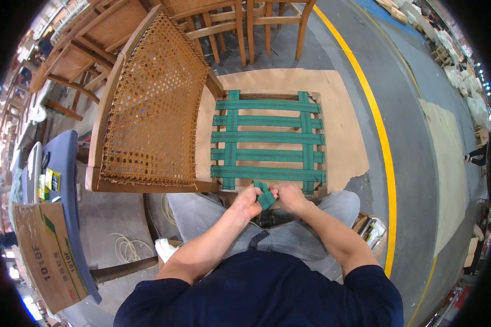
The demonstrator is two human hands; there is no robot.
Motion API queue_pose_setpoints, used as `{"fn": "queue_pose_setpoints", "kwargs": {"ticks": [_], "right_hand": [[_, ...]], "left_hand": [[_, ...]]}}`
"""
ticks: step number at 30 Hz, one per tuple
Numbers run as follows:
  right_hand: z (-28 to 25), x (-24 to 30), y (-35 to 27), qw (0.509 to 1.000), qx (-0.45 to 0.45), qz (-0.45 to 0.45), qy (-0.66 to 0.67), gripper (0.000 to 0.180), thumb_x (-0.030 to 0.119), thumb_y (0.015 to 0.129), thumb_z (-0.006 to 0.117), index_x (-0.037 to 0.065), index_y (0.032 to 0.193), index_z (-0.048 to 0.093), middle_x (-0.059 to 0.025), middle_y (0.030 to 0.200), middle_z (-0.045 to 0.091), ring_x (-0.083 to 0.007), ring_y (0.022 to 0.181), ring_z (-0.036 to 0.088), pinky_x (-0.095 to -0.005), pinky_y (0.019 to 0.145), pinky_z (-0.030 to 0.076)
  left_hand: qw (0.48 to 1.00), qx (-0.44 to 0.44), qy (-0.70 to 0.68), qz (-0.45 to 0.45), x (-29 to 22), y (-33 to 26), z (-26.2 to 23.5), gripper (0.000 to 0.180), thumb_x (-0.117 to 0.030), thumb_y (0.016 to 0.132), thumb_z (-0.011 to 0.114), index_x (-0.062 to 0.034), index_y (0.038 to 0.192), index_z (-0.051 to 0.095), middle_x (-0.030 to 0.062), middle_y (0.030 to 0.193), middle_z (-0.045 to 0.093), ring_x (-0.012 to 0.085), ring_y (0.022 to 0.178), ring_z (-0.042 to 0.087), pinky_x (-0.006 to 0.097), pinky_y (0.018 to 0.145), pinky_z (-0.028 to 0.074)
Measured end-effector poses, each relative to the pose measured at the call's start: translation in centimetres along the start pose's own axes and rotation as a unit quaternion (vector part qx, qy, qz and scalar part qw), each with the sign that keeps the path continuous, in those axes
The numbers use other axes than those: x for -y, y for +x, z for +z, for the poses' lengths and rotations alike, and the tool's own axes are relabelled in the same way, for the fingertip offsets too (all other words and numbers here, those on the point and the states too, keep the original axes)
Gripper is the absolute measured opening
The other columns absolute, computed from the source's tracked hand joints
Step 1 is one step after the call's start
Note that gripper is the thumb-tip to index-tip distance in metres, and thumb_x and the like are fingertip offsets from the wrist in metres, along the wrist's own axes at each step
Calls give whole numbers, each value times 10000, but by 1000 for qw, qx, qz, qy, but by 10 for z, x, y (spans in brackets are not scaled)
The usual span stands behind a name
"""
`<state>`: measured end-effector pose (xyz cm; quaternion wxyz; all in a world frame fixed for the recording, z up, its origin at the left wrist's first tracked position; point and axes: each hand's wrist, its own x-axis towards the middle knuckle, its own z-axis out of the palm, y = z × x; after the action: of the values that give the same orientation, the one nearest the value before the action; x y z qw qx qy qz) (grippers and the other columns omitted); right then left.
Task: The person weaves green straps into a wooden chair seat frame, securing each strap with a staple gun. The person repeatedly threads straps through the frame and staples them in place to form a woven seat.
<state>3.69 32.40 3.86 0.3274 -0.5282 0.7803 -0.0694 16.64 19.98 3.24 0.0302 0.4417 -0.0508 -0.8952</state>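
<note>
A wooden chair with a woven cane back [153, 103] lies in front of me, its seat frame [256, 94] facing up. Green webbing straps [267, 137] run across the seat, with two more crossing them front to back. A loose length of green webbing strap [265, 199] is held at the near edge of the seat, over my lap. My left hand [246, 203] is closed on this strap, which folds over beside its fingers. My right hand [291, 198] is closed at the strap's right side, its fingertips pinched against it.
Brown paper [343, 125] lies on the floor under the chair. More wooden chairs [87, 49] stand beyond and to the left. At my left are a blue padded board [65, 163] and a cardboard box [46, 256]. A yellow floor line [384, 147] passes on the right.
</note>
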Motion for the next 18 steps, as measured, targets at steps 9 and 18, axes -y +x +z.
{"fn": "queue_pose_setpoints", "kwargs": {"ticks": [9, 18], "right_hand": [[-47, -35, 24, 970, -230, 39, 74, 298, 286, 980, 585, 23, 1020, 720, -233, 1024, 712, -409, 1059, 659, -485, 881, 530], [-37, -5, 82, 935, -26, 307, 176, 568, 551, 983, 561, 28, 1009, 782, -193, 1116, 748, -386, 1185, 641, -532, 1058, 390]], "left_hand": [[994, 2, -105, -28, 1, 54, 13, 188, -16, 889, 568, 33, 1071, 553, 174, 916, 649, 301, 827, 665, 436, 794, 590], [997, 36, -56, -46, 13, 58, 0, 149, 17, 897, 546, -4, 1044, 559, 156, 873, 640, 262, 782, 650, 397, 757, 586]]}}
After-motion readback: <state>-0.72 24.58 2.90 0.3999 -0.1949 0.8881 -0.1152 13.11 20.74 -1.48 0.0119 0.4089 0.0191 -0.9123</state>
